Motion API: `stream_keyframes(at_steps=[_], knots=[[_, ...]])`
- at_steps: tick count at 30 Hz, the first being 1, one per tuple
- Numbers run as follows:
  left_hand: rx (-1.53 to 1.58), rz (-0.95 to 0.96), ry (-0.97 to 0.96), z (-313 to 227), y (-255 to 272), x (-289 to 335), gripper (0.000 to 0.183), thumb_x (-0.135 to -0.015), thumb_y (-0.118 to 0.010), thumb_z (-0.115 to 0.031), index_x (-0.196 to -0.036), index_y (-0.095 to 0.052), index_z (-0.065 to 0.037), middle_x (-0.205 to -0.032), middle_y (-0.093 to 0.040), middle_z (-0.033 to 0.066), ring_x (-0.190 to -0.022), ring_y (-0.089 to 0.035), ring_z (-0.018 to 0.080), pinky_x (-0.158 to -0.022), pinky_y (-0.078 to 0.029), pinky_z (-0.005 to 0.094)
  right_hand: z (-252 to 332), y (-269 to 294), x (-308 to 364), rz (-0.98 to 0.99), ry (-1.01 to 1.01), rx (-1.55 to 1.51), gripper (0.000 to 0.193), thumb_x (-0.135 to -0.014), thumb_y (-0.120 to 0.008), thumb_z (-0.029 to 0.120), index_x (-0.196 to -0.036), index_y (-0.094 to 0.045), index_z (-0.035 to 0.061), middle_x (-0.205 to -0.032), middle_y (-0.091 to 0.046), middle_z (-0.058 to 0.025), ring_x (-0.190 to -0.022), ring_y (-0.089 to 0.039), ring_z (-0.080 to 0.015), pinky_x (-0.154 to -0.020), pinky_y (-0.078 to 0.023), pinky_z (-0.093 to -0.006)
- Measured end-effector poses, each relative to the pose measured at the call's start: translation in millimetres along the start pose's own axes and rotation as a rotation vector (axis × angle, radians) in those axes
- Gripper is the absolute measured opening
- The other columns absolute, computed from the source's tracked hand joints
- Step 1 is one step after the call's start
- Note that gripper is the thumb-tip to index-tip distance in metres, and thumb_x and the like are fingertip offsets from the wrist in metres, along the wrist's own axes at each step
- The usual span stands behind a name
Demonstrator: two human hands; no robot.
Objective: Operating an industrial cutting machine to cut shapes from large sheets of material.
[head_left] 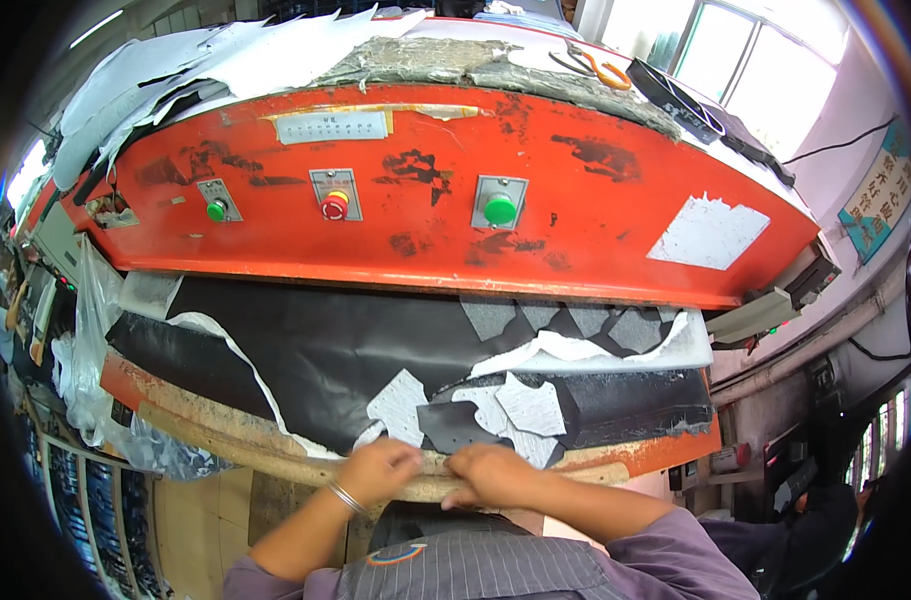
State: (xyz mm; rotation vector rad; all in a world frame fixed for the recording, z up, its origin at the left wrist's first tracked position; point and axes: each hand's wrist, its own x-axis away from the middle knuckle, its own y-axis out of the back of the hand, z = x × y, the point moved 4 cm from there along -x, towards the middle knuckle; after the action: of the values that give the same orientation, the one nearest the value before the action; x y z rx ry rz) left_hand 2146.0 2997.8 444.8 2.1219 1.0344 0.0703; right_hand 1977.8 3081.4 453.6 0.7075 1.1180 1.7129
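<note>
Both my hands are close together at the front edge of the press bed. My left hand [379,470], with a metal bangle on the wrist, is closed with its fingers bent inward. Beside it, my right hand [497,476] has its fingers curled over the worn front rail [575,474], thumb on the near side. Whatever either hand may hold is hidden. Just beyond them lie a black cut piece [457,426] and several pale grey-white cut pieces [531,405], some overlapping. A wide black leather-like sheet [315,325] with a torn white edge covers the bed behind them.
A red press beam [425,220] spans the far side, with green buttons [499,209] and a red stop button [334,206]. On top lie white sheets [245,60] and orange-handled scissors [610,74]. Clear plastic bags [95,340] hang left. A person in dark clothes [825,530] is at lower right.
</note>
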Motion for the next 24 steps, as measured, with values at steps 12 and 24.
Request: stream_keyframes(at_steps=[12, 24], knots=[[-0.219, -0.166, -0.126, -13.1, -62.2, 34.0, 0.009, -0.075, -0.065, -0.016, -0.075, -0.069, -0.008, -0.075, -0.063, 0.0082, -0.075, -0.059, 0.0288, -0.068, -0.049, 0.0391, -4.4, -54.1, 20.3, -0.255, -0.086, 0.219, 0.039, -0.062, -0.077, 0.023, -0.094, -0.061, 0.0072, -0.087, -0.060, -0.0098, -0.086, -0.061, -0.0281, -0.070, -0.052, -0.0378], [0.774, -0.074, 0.210, 36.7, -58.9, 1.5, 0.015, -0.088, -0.061, -0.015, -0.090, -0.065, -0.001, -0.094, -0.068, 0.0106, -0.085, -0.064, 0.0197, -0.076, -0.052, 0.0318, -100.7, 79.4, -107.0, -0.593, -0.567, 0.251, 0.068, -0.078, -0.063, 0.056, -0.122, -0.051, 0.0047, -0.123, -0.051, -0.0105, -0.119, -0.044, -0.0267, -0.087, -0.044, -0.0490]])
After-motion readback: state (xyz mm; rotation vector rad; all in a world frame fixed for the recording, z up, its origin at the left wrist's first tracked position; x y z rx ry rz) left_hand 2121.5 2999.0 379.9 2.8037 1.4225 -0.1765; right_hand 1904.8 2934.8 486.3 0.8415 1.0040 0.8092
